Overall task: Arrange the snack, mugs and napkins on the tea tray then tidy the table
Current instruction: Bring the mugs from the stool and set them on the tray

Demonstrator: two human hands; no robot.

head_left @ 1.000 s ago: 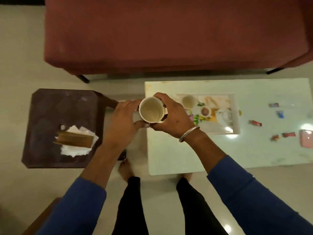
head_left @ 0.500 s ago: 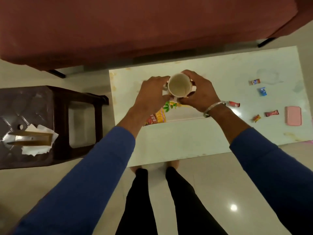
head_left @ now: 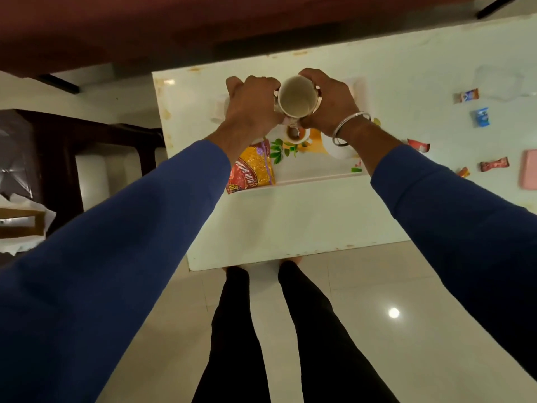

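Observation:
A cream mug [head_left: 295, 97], empty inside, is held over the tea tray [head_left: 319, 177] on the white table [head_left: 290, 222]. My left hand [head_left: 251, 107] grips its left side and my right hand [head_left: 328, 101], with a metal bangle on the wrist, grips its right side. The tray has a printed picture of cups and leaves. A yellow and red snack packet [head_left: 252, 170] lies on the tray's left part, partly under my left sleeve. White napkins in a brown holder [head_left: 17, 225] sit on the dark stool at the far left.
Several wrapped candies [head_left: 494, 164] lie scattered on the table's right part, beside a pink flat object [head_left: 529, 170] at the edge. A dark stool [head_left: 72, 141] stands left of the table. A maroon sofa [head_left: 174, 24] runs along the far side. My legs stand at the near edge.
Both hands have carried the mug from the gap beside the stool to a spot over the tray. My view has swung right, so the stool and napkins slid to the left edge.

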